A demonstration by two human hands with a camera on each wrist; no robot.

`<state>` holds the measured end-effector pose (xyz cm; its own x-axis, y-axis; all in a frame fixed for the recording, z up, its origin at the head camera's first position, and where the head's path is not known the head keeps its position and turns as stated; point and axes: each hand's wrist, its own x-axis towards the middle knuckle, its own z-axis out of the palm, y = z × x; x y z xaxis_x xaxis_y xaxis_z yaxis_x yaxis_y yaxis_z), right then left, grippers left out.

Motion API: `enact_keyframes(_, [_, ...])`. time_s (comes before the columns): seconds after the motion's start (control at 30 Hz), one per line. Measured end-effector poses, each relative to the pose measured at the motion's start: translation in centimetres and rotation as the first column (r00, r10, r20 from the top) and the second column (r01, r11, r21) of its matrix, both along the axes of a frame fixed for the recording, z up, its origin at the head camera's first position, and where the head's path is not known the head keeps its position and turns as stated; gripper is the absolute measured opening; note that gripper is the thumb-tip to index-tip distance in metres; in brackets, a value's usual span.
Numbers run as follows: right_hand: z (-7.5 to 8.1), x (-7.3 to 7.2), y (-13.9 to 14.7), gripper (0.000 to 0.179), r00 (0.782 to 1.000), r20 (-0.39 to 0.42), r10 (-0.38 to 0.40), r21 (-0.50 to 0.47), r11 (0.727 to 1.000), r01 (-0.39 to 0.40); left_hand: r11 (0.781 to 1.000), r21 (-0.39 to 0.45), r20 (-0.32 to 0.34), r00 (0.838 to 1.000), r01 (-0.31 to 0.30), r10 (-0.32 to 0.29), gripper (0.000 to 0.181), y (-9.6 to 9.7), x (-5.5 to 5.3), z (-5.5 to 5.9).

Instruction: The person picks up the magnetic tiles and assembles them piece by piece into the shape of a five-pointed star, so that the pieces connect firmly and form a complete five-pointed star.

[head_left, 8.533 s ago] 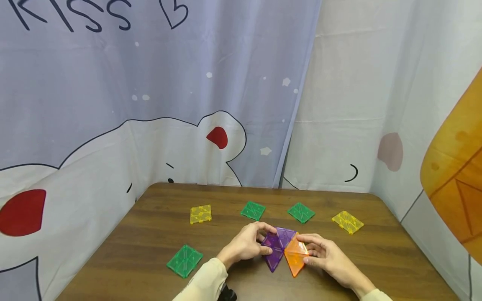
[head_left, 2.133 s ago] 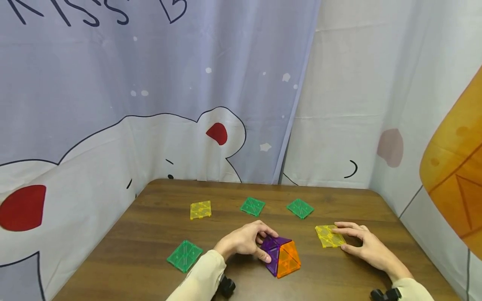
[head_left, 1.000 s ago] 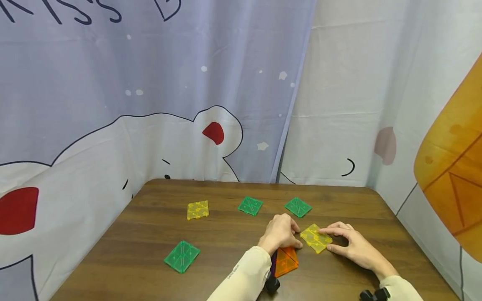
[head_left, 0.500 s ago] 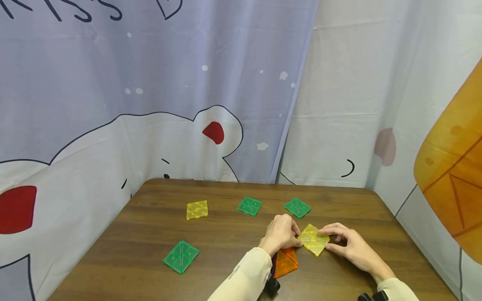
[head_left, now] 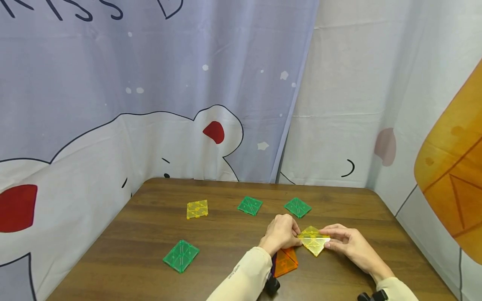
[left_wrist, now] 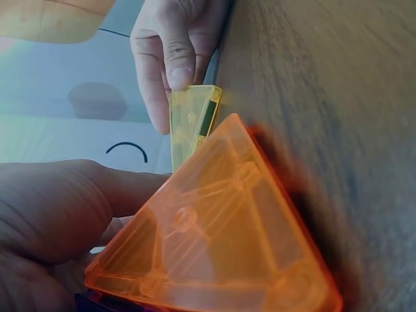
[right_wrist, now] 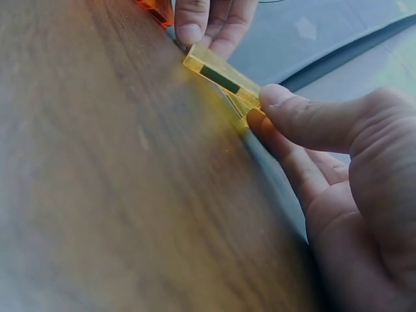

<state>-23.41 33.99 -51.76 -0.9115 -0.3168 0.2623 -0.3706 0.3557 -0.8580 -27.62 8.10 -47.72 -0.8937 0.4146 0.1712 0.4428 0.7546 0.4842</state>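
Toward the tabletop's [head_left: 124, 251] right edge, the left hand [head_left: 280, 232] and right hand [head_left: 349, 246] pinch opposite corners of the creased yellow piece [head_left: 314, 245]. Folding it seems under way; next calls for an even bend, clear of the orange piece [head_left: 287, 263].

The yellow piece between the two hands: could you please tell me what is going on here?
A person's left hand and right hand pinch the yellow piece at opposite corners; it looks bent along a line between them. An orange piece is by the left hand, beside a mostly hidden purple piece. Three green tiles and another yellow tile lie flat on the table, apart from the hands.
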Motion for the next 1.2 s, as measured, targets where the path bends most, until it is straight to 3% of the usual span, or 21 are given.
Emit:
enact_keyframes(0.17, [-0.2, -0.1, 0.0, 0.037, 0.998, 0.047, -0.03, -0.032, 0.999, 0.031, 0.997, 0.064, 0.019, 0.999, 0.049, -0.05, 0.025, -0.3, -0.1, 0.1])
enact_keyframes(0.43, [-0.3, -0.2, 0.0, 0.037, 0.998, 0.022, -0.059, -0.036, 0.998, 0.059, 0.972, 0.22, 0.049, 0.994, 0.083, -0.096, 0.021, -1.0, -0.4, 0.8])
enact_keyframes(0.8, [-0.6, -0.4, -0.5, 0.034, 0.992, -0.005, -0.124, 0.011, 0.992, 0.124, 0.933, 0.292, 0.001, 0.975, 0.212, -0.222, 0.019, -3.3, -0.5, 0.8])
enact_keyframes(0.9, [-0.7, -0.4, -0.6, 0.034, 0.991, 0.002, -0.132, 0.018, 0.991, 0.132, 0.931, 0.282, 0.0, 0.97, 0.233, -0.242, 0.026, -5.1, -0.3, 0.9])
enact_keyframes(1.03, [-0.5, -0.2, -0.4, 0.034, 0.992, 0.012, -0.129, 0.023, 0.991, 0.129, 0.941, 0.208, 0.018, 0.961, 0.268, -0.277, 0.042, -8.1, 0.3, 0.7])
enact_keyframes(1.2, [-0.1, 0.2, 0.0, 0.035, 0.991, 0.008, -0.133, 0.017, 0.991, 0.133, 0.933, 0.104, 0.036, 0.936, 0.344, -0.349, 0.061, -10.8, 0.6, 0.1])
